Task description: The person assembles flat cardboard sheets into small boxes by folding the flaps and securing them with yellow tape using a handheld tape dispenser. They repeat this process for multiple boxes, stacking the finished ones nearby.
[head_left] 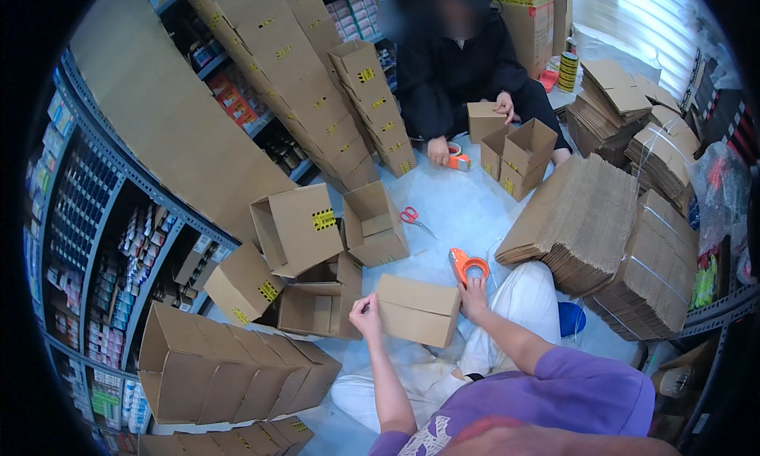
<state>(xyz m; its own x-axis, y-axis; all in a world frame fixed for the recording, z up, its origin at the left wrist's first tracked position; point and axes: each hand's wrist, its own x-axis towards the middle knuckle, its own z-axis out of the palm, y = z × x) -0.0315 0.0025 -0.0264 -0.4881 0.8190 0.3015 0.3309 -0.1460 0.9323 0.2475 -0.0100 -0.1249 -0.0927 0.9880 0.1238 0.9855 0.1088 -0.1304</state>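
Between the person's two hands, on the pale floor [455, 218] before the crossed legs, sits a shut brown carton [417, 309], its longer side running roughly left to right and dipping a little toward the right, with the flap seam along the same line. The left hand [366, 317] is just beside its left edge, fingers curled in; whether they pinch the cardboard or nothing at all I cannot tell. At the carton's far right corner, the right hand [475, 299] reaches to an orange tape dispenser [469, 264], which lies straight ahead of its fingers, pointing away and slightly left; they meet the near side of its ring, though how firmly they close is unclear. The right hand is plainly the nearer one to the dispenser, while the carton has a hand close by on either side. Past the left hand, a tipped carton [321, 305] opens toward the person and shows bare cardboard inside, as does the open carton [375, 230] near the red-handled scissors [410, 216]. A long row of cartons [237, 369] is nested together at lower left. Across the floor, a co-worker [463, 76] sits behind two open cartons [518, 159], whose depths are too hidden to read.
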